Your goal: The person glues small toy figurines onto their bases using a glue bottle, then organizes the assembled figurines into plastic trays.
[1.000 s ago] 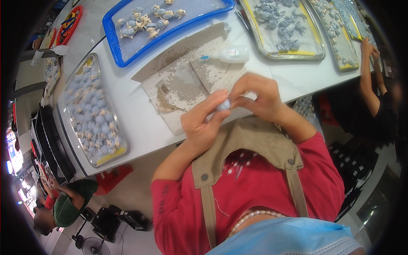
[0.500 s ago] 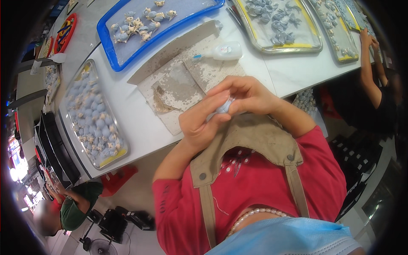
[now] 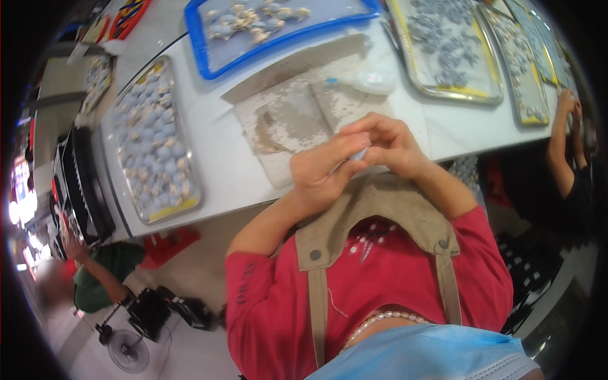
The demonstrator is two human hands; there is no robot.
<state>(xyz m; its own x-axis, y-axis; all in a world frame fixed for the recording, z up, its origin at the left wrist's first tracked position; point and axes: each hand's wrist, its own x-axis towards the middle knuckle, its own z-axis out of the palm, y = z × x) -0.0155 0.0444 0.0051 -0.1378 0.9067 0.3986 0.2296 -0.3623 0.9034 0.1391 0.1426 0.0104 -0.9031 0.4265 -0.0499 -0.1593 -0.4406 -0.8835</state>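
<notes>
My left hand and my right hand meet in front of my apron, at the near edge of the white table. Between their fingertips is a small light-blue figure piece, mostly hidden by the fingers. Both hands are closed on it. Just beyond them lies a worn sheet of cardboard with stains and peeling patches. A clear squeeze bottle with a blue tip rests on its side at the cardboard's far right.
A metal tray of round blue-grey and cream pieces stands left. A blue tray with similar figures is at the back. Metal trays of blue-grey parts line the right. One co-worker's hands are far right; another person is lower left.
The whole view has shifted and turned slightly. Both hands stay together around the piece, and less of it shows between the fingers now.
</notes>
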